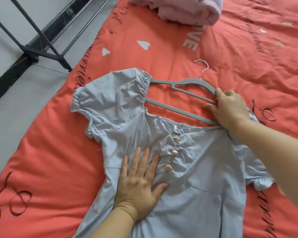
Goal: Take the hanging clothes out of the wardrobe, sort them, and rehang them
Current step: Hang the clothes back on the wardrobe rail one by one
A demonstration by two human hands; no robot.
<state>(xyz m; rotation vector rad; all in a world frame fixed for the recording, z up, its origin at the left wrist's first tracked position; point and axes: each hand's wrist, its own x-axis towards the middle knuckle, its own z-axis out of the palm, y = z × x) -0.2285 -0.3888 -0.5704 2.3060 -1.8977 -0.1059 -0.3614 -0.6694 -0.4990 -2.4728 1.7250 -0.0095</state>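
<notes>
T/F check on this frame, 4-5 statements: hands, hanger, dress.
1. The left hand lies flat on the blue dress. True.
2. The hanger is black. False: it is gray, with a metal hook.
3. The right hand grips the hanger's end. True.
4. The dress has no buttons. False: three buttons run down its front.
5. The pink garment lies on the floor. False: it lies on the red bed cover.
</notes>
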